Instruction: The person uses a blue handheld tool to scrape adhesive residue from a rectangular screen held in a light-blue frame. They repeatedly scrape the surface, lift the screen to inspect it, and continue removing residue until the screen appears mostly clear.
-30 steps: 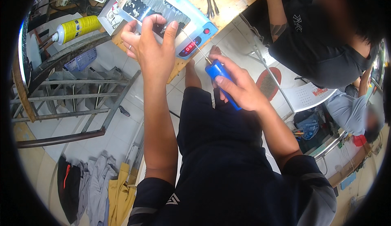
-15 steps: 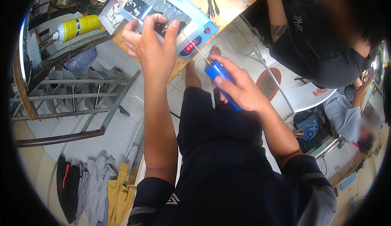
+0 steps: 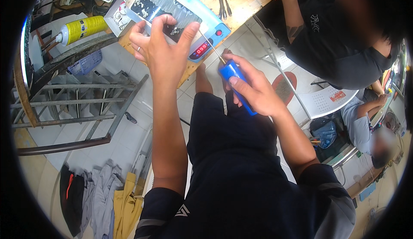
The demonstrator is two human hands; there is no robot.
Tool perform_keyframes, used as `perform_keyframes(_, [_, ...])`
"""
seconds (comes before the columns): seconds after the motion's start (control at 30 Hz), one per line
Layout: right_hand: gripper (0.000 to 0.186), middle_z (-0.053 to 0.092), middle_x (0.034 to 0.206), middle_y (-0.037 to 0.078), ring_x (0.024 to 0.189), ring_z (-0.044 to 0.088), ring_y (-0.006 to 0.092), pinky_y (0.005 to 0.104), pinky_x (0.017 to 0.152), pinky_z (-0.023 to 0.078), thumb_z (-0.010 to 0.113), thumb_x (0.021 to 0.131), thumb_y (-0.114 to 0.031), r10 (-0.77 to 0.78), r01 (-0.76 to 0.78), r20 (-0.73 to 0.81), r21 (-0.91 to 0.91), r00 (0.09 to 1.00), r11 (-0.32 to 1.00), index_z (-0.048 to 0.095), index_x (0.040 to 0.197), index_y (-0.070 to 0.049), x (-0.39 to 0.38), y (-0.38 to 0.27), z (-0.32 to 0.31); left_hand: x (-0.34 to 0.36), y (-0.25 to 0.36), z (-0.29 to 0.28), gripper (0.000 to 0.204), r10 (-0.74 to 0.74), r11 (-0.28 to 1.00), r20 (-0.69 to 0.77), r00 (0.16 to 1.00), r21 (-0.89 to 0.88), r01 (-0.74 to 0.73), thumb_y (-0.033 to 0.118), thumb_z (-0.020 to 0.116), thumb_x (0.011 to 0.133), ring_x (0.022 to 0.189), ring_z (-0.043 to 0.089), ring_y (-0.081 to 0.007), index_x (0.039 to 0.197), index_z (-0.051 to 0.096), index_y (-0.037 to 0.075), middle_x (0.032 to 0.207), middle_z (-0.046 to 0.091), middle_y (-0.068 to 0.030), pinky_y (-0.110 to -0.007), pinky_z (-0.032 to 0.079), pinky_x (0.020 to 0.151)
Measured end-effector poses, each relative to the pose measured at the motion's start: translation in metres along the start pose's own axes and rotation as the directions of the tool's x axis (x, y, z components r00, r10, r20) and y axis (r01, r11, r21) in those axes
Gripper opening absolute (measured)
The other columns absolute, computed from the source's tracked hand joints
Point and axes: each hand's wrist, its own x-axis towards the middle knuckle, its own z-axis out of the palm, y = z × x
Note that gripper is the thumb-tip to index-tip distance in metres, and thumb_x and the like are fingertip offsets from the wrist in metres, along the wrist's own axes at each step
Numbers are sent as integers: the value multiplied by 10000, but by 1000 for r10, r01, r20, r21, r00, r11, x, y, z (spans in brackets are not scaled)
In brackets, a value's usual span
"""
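A blue-and-white machine (image 3: 215, 29) sits on the table, with a red display and a top plate (image 3: 165, 6) bearing black scraps and wrinkled grey material. My left hand (image 3: 165, 49) is over the plate's near part, fingers bent and apart, fingertips touching or just above it; what lies beneath them is partly hidden. My right hand (image 3: 257, 86) grips a blue-handled tool (image 3: 234, 69), whose thin metal shaft slants up-left across the machine's right side toward my left thumb. Where its tip ends is hard to make out.
The wooden table (image 3: 243, 10) holds cables and a small white box (image 3: 116, 17). A yellow spray can (image 3: 84, 30) lies left, above metal railings (image 3: 77, 101). A co-worker in black (image 3: 331, 54) is at the upper right near a white chair (image 3: 322, 103); another person (image 3: 359, 122) sits beyond.
My right hand and the tool have shifted slightly up and right. My left thumb has moved a little right. The farther person at right has moved their arms.
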Motion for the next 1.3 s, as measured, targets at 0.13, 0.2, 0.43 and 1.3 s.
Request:
perform_keyframes(0.13, [512, 629, 870, 69, 647, 648, 137, 306, 617, 547, 582, 1092, -258, -13, 13, -13, 22, 1000, 1000, 444, 1546, -65, 1, 0, -2, -1, -1, 1, 407, 22, 1000, -13, 1000, 3, -22, 479, 803, 901, 1443, 261, -433, 1153, 679, 183, 1425, 338, -281, -599, 162, 1178])
perform_keyframes(0.2, [516, 628, 879, 69, 651, 645, 132, 304, 617, 546, 584, 1091, -265, -15, 15, 16, 5, 1000, 1000, 444, 1549, -72, 1, 0, -1, -1, -4, 1, 368, 24, 1000, -20, 1000, -11, -24, 457, 787, 921, 1439, 278, -433, 1155, 680, 194, 1426, 351, -278, -601, 174, 1175])
perform_keyframes(0.43, [563, 610, 980, 76, 695, 601, 111, 242, 650, 511, 589, 1079, -241, 48, -48, 12, 62, 999, 997, 416, 1592, -87, -1, -2, -3, 1, -10, 2, 291, 6, 1000, -38, 999, 8, -5, 438, 739, 967, 1428, 315, -426, 1145, 684, 214, 1434, 374, -276, -618, 194, 1164])
perform_keyframes(1.3, [533, 642, 950, 89, 672, 634, 121, 278, 636, 539, 597, 1081, -259, 12, -12, -6, 57, 1000, 998, 442, 1561, -84, 0, -3, -4, -1, 5, 13, 466, -19, 996, -91, 996, 84, 26, 552, 798, 883, 1407, 265, -426, 1112, 647, 174, 1405, 343, -286, -588, 186, 1141])
